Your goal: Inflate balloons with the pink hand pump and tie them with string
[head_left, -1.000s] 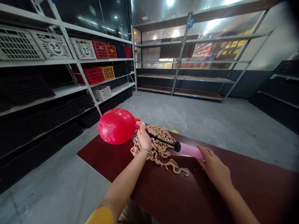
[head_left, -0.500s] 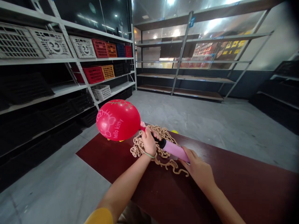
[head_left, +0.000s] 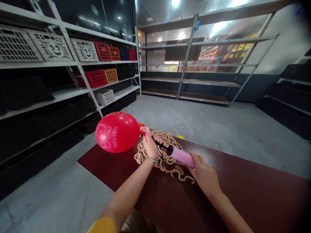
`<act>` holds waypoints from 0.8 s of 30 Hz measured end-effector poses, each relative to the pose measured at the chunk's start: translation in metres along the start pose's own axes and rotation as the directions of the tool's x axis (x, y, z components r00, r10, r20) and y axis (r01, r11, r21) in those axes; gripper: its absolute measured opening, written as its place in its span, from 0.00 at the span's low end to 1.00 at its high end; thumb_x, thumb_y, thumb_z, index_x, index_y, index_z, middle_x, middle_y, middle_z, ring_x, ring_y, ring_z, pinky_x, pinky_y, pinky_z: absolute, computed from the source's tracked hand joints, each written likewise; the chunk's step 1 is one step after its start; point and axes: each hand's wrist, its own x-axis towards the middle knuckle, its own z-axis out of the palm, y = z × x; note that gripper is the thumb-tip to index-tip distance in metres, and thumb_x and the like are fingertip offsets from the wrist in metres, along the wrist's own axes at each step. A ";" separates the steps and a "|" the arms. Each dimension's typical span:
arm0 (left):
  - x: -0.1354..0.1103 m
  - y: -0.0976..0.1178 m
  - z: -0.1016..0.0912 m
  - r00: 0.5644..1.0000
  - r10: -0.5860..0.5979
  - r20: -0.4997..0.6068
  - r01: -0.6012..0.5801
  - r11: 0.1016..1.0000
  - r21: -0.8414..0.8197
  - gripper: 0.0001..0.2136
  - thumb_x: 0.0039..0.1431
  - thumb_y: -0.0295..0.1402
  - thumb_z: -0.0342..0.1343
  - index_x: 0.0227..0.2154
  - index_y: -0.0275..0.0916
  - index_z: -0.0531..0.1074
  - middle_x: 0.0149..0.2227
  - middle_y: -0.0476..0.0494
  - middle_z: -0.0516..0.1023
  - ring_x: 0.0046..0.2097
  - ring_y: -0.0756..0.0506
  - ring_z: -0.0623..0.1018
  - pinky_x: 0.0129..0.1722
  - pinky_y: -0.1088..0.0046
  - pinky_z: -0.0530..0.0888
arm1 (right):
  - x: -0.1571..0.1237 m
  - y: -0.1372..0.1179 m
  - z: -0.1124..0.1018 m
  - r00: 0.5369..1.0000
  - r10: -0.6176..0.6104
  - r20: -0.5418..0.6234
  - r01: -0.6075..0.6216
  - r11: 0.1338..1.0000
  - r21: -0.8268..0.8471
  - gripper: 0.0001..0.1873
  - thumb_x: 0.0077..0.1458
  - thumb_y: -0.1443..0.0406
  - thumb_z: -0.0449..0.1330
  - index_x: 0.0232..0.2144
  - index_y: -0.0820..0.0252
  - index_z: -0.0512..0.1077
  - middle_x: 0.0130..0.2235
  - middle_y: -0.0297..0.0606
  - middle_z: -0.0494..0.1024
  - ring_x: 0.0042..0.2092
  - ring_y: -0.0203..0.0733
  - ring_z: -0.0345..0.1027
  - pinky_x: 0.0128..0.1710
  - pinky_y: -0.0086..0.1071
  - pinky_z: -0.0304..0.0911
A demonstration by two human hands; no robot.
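Observation:
A red inflated balloon (head_left: 118, 132) with "hello kitty" lettering floats out to the left of my left hand (head_left: 151, 146). That hand is closed around the balloon's neck, where it meets the black end of a balloon pump (head_left: 181, 155); the exact joint is hidden by my fingers. My right hand (head_left: 206, 174) wraps the rear of the pump's pink-purple barrel. A black shaft shows between the barrel and my left hand. Beneath the pump lies a tangled heap of beige rope-like strands (head_left: 143, 152), with a loose tail trailing toward my right hand.
The dark red table (head_left: 238, 184) carries the heap. Partly hidden yellow (head_left: 180, 137) and orange (head_left: 141, 124) things show near its far edge. Shelves with plastic crates (head_left: 103, 51) stand at the left, and a metal rack (head_left: 186, 58) stands across the grey floor.
The balloon and my left hand have shifted left, the balloon also slightly lower. More of the black shaft shows between my left hand and the barrel. My right hand has barely moved.

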 end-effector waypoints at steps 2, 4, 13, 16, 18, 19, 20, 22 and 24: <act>-0.005 -0.005 0.000 0.999 -0.034 0.031 0.033 0.999 0.035 0.16 0.58 0.43 0.52 0.21 0.40 0.57 0.17 0.56 0.59 0.16 0.54 0.62 0.16 0.78 0.63 | -0.002 -0.015 0.001 0.999 -0.033 -0.024 0.034 0.999 0.015 0.23 0.62 0.57 0.52 0.58 0.54 0.58 0.51 0.41 0.72 0.32 0.41 0.73 0.26 0.33 0.63; -0.009 -0.010 -0.001 0.997 -0.055 0.061 0.051 0.997 0.065 0.16 0.59 0.44 0.51 0.21 0.40 0.58 0.17 0.56 0.60 0.16 0.54 0.63 0.16 0.78 0.63 | -0.003 -0.019 0.001 0.998 -0.065 -0.026 0.065 0.998 0.011 0.24 0.62 0.56 0.52 0.59 0.54 0.58 0.51 0.41 0.73 0.32 0.41 0.73 0.26 0.33 0.64; 0.005 0.006 -0.002 1.000 0.026 0.014 -0.025 0.999 -0.033 0.14 0.59 0.39 0.52 0.22 0.41 0.56 0.17 0.56 0.59 0.17 0.54 0.63 0.18 0.78 0.64 | 0.005 0.046 -0.006 0.999 0.029 0.021 -0.028 0.999 -0.021 0.23 0.64 0.58 0.48 0.61 0.48 0.57 0.58 0.39 0.69 0.47 0.46 0.72 0.28 0.33 0.66; 0.011 0.011 -0.003 0.999 0.031 -0.026 -0.032 0.998 -0.048 0.14 0.58 0.39 0.53 0.23 0.41 0.56 0.17 0.56 0.58 0.17 0.54 0.62 0.17 0.78 0.63 | 0.004 0.059 -0.002 0.997 0.076 0.023 -0.075 0.996 -0.044 0.22 0.64 0.59 0.48 0.59 0.51 0.58 0.57 0.41 0.69 0.47 0.46 0.72 0.32 0.35 0.67; 0.012 0.011 -0.003 0.998 0.035 -0.052 -0.038 0.998 -0.052 0.14 0.58 0.40 0.53 0.23 0.41 0.56 0.17 0.57 0.58 0.16 0.54 0.61 0.17 0.78 0.62 | 0.003 0.053 -0.001 0.997 0.074 0.025 -0.072 0.995 -0.064 0.21 0.63 0.60 0.49 0.58 0.54 0.60 0.56 0.42 0.70 0.45 0.46 0.73 0.33 0.35 0.67; 0.010 0.010 -0.002 0.997 0.035 -0.064 -0.038 0.998 -0.051 0.15 0.58 0.40 0.53 0.23 0.41 0.56 0.17 0.56 0.58 0.16 0.54 0.61 0.16 0.78 0.61 | 0.002 0.046 0.000 0.998 0.062 0.022 -0.060 0.996 -0.071 0.21 0.63 0.60 0.49 0.57 0.54 0.61 0.56 0.42 0.71 0.43 0.46 0.74 0.32 0.35 0.67; 0.008 0.008 -0.002 0.997 0.026 -0.069 -0.029 0.998 -0.047 0.15 0.58 0.40 0.52 0.22 0.41 0.56 0.17 0.56 0.58 0.16 0.54 0.61 0.16 0.78 0.61 | 0.002 0.038 -0.001 0.999 0.045 0.016 -0.044 0.996 -0.074 0.21 0.63 0.59 0.50 0.57 0.54 0.61 0.55 0.41 0.71 0.41 0.45 0.74 0.31 0.34 0.66; 0.002 0.002 -0.002 0.999 -0.018 -0.045 0.017 1.000 -0.021 0.16 0.59 0.41 0.52 0.21 0.41 0.55 0.17 0.56 0.58 0.16 0.54 0.62 0.16 0.78 0.62 | -0.001 0.018 0.000 1.000 0.002 -0.009 -0.003 0.998 -0.064 0.23 0.62 0.57 0.51 0.58 0.53 0.61 0.54 0.39 0.73 0.38 0.43 0.75 0.28 0.33 0.65; -0.004 -0.005 -0.002 0.998 -0.063 0.000 0.063 0.998 0.006 0.16 0.59 0.42 0.51 0.21 0.41 0.56 0.16 0.56 0.59 0.16 0.53 0.63 0.16 0.77 0.63 | -0.004 0.001 0.001 0.998 -0.042 -0.041 0.040 0.998 -0.045 0.25 0.62 0.55 0.51 0.60 0.52 0.60 0.53 0.39 0.74 0.34 0.42 0.75 0.27 0.32 0.64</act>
